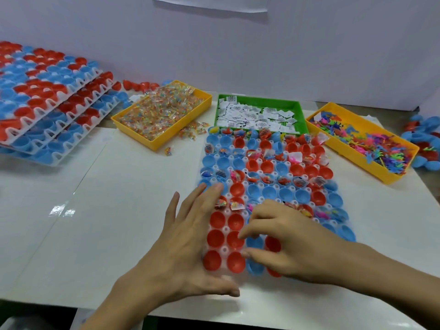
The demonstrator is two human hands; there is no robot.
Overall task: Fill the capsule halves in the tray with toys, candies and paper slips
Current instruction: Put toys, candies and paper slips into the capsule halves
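1. White desk (133, 210) carries our capsule tray (240, 279); behind the tray sit three bins: a yellow candy bin (162, 113), a green slip bin (259, 113) and a yellow toy bin (362, 141).
2. Left of the tray, stacked trays (47, 98) hold red and blue halves.
3. Our left hand (190, 241) lies flat, fingers spread, on the tray's near left corner, holding nothing; our right hand (288, 244) curls its fingers over the near cups, and we cannot tell what it grips.

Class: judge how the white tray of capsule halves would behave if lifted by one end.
The white tray looks like thin moulded plastic, so it would probably flex and sag. The capsule halves sit loose in open cups, so tilting would likely spill them.
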